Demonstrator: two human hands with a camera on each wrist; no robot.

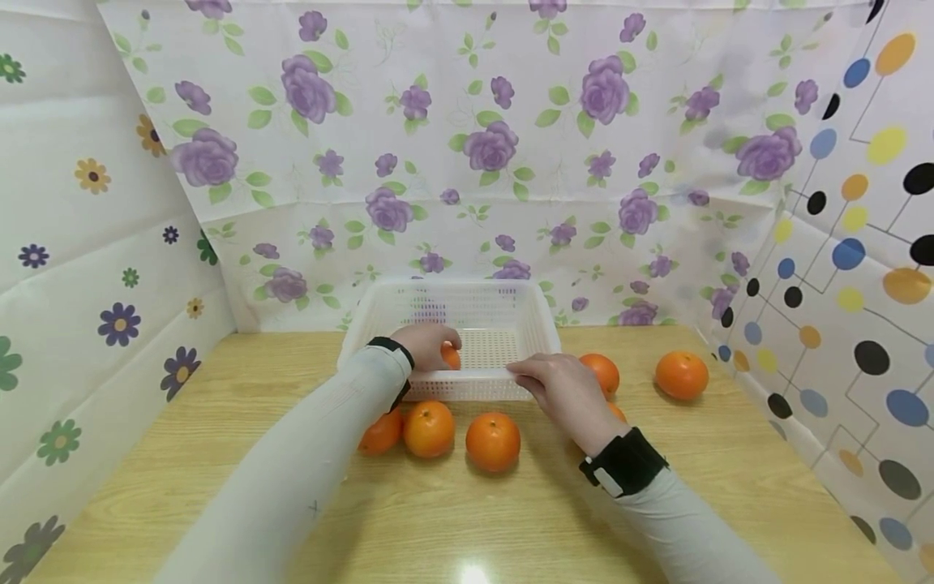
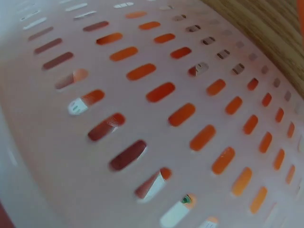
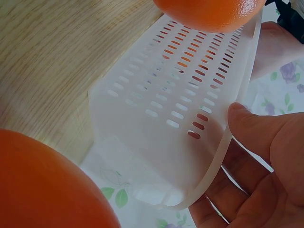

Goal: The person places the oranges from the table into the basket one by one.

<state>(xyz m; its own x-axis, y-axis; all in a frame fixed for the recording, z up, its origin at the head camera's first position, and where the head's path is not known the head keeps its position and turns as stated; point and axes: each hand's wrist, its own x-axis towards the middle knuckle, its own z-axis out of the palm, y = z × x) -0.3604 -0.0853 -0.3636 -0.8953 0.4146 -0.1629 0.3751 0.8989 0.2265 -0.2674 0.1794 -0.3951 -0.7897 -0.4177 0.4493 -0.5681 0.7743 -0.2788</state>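
Observation:
A white plastic basket with slotted walls stands at the back of the table. Inside it, my left hand has its fingers curled over an orange near the front wall. The left wrist view is filled by the basket's slotted wall, with orange colour showing through the slots. At the front right corner, my right hand grips the rim. In the right wrist view its thumb lies outside the rim and the fingers reach behind the wall.
In front of the basket sit several oranges, among them one in the middle, one beside it and one partly behind the left forearm. More lie to the right, one at the far right. Patterned cloth walls border the wooden table.

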